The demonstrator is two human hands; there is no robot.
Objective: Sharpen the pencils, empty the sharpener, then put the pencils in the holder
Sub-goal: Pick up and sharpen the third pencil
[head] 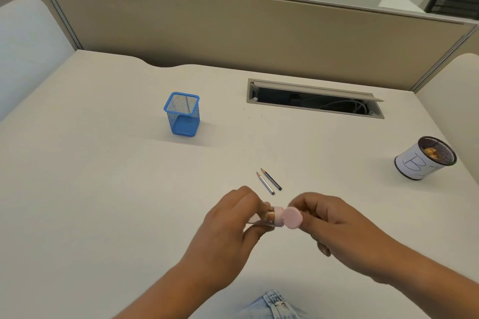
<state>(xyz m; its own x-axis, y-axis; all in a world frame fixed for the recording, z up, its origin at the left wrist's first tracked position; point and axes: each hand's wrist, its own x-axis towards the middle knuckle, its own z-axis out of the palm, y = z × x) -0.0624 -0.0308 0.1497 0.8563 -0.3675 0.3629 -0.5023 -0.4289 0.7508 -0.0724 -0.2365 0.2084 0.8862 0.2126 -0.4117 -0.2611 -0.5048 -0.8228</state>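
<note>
The pale surface sat inside beige cubicle partitions. Near the front edge, the left hand gripped the sharpener, the right hand's fingers pinching its pink cap. Two pencils lay just beyond; the blue holder stood far left.

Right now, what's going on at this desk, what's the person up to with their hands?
A person holds a small clear sharpener with a pink collar in the left hand, while the right hand grips its round pink cap, either pulling it off or fitting it on. Two short sharpened pencils lie on the white desk just beyond the hands. The blue mesh square holder stands empty farther back. A paper-wrapped black mesh cup at the right holds some shavings.
</note>
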